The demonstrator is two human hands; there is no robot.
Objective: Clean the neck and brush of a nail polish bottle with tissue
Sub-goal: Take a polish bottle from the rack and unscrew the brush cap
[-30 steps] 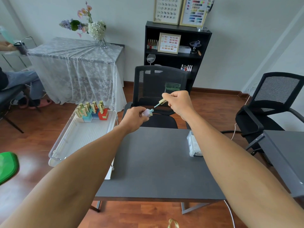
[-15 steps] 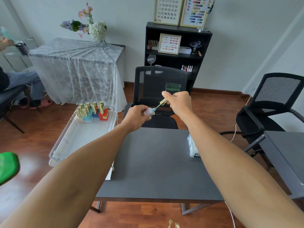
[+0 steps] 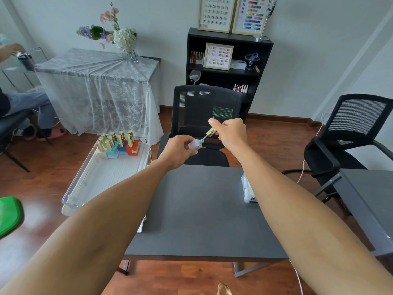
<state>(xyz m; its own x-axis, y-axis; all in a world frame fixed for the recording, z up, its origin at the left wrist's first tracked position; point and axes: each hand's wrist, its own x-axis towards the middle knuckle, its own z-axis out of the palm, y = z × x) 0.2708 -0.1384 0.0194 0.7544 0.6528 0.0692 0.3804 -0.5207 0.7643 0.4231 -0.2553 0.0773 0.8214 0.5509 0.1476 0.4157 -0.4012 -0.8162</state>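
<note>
My left hand [image 3: 178, 150] grips a small pale lilac nail polish bottle [image 3: 195, 144], tilted with its neck toward the right. My right hand [image 3: 230, 133] pinches the gold cap [image 3: 210, 132], and the thin blue brush stem [image 3: 203, 138] runs from the cap down into the bottle's neck. Both hands are held out above the far edge of the dark grey table [image 3: 202, 209]. A clear tissue pack [image 3: 247, 190] lies on the table's right side, partly hidden by my right forearm.
A clear tray [image 3: 89, 184] left of the table holds several gold-capped polish bottles [image 3: 118, 143]. A black mesh chair [image 3: 202, 124] stands behind the table, another chair [image 3: 348, 141] and a second desk [image 3: 370, 199] at right. A seated person is at far left.
The brush tip, clear of the bottle a second ago, has gone down into the bottle's neck. Both hands stayed in nearly the same place.
</note>
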